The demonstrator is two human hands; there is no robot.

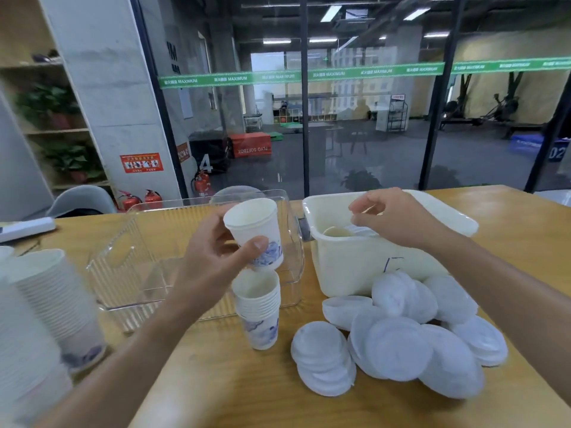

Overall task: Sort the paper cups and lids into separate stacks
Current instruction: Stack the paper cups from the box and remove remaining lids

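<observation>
You have a wooden table [216, 381] in front of you, and on it stand a clear ribbed bin [129, 273] at centre-left and a white tub [355, 267] just to its right. A short stack of cups [259, 313] stands upright before the clear bin, with a taller stack [58, 304] at the left edge. White lids [398, 335] lie heaped in front of the tub.

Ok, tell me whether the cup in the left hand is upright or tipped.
Tipped: the cup, held by the left hand, leans, its mouth angled toward the camera.
</observation>
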